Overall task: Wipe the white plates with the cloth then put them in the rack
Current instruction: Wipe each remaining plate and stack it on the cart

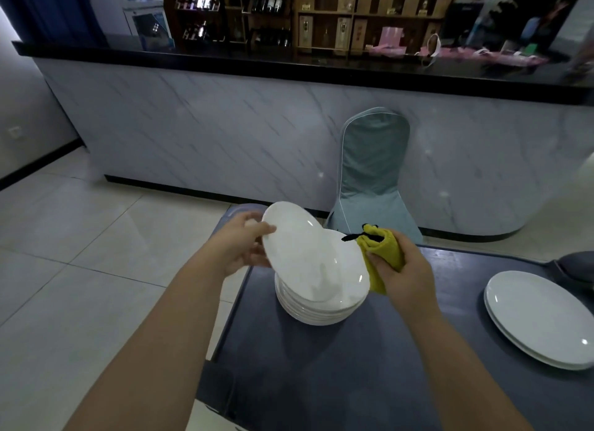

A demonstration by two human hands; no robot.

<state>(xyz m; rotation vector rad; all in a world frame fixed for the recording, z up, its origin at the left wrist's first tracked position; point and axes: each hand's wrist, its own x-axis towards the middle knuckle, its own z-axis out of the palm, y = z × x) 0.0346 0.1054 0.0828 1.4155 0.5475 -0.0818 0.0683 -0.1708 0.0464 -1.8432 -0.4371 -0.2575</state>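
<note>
My left hand (242, 244) grips the left rim of a white plate (302, 247), which is tilted up above a stack of several white plates (316, 311) on the dark table (369, 366). My right hand (403, 273) holds a bunched yellow cloth (381, 253) with a black loop against the right edge of the held plate. Two more white plates (540, 318) lie stacked flat at the table's right side. No rack is visible in the head view.
A chair with a light blue cover (374, 173) stands behind the table against a marbled counter (257, 125) with a black top. A dark round object (575, 266) sits at the table's far right. Pale floor tiles (80, 253) spread to the left.
</note>
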